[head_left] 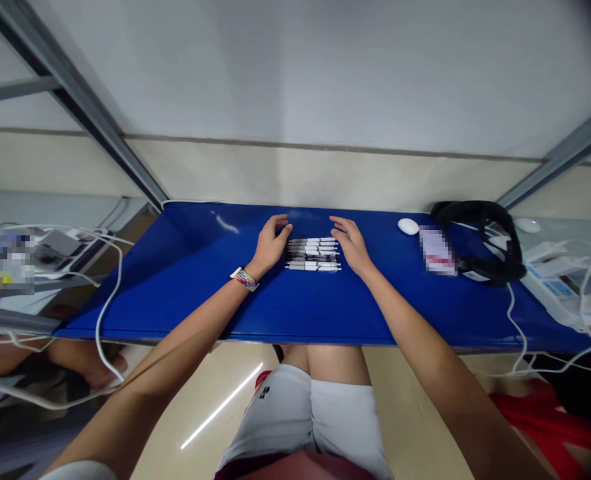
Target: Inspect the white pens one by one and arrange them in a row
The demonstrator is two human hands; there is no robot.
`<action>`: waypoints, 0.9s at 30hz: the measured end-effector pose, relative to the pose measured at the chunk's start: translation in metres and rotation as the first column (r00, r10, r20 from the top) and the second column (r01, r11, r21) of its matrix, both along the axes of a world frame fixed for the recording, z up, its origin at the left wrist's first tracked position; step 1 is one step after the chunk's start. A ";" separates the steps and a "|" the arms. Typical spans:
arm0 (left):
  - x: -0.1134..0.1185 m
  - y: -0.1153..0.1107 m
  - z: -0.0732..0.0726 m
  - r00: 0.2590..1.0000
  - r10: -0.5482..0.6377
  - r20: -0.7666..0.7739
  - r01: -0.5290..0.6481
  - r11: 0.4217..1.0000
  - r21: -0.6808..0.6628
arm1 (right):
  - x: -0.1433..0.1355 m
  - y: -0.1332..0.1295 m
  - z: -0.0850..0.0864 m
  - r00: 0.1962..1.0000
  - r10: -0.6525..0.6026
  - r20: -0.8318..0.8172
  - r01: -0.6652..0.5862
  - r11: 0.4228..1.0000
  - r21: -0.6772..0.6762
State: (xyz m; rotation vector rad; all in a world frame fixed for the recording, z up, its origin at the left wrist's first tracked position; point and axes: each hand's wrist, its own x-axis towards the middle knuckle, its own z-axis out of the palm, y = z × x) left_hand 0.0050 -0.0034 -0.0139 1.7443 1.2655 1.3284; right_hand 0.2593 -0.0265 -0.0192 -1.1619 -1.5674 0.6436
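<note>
Several white-and-grey pens (pixel 313 266) lie side by side in a row on the blue tabletop (pixel 325 307), their lengths running left to right. At the left ends of the row rests my left hand (pixel 271 245), fingers stretched forward and thumb apart, close to the upper pens. My right hand (pixel 352 245) flanks the right ends in much the same way, its fingers extended and its thumb by the upper pens. Neither hand grips a pen; whether the fingertips touch them I cannot tell. A watch with a multicoloured band (pixel 245 278) is on my left wrist.
To the right are a white mouse-shaped object (pixel 408 226), a blurred-out packet (pixel 436 251) and a black headband-like device (pixel 508 243). White cables (pixel 117 287) hang at both sides. Metal posts (pixel 93 127) frame the table before a wall. People sit at either side.
</note>
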 end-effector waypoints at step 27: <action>0.017 -0.018 0.012 0.989 -0.072 0.127 0.074 0.997 -0.005 | -0.026 -0.026 0.019 0.974 -0.081 0.211 0.057 0.991 0.120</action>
